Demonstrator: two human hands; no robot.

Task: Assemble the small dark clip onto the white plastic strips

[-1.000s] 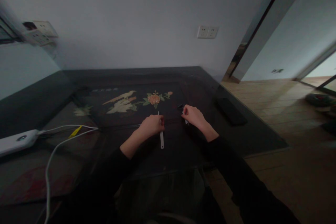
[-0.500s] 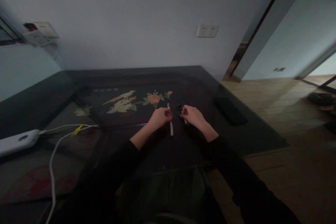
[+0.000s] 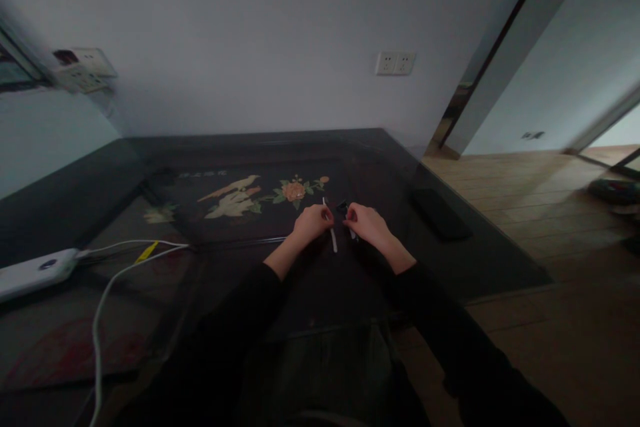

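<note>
My left hand is closed in a pinch around the middle of a thin white stick. Both ends of the stick stick out past the fingers, one toward the wall and one toward me. Just to its right, my right hand has its fingertips pressed together on a small black-and-white object. The dark end of that object shows beyond the fingers and a pale part shows below them; its kind cannot be made out. A small gap separates the two hands, low over the dark tabletop.
A black flat rectangular object lies on the table to the right. On the left, a white power strip has a white cable with a yellow tag. Wall sockets are ahead; wooden floor lies beyond the right edge.
My left hand has moved slightly right with the white stick, closer to my right hand, and the stick leans more. My right hand has barely moved.
</note>
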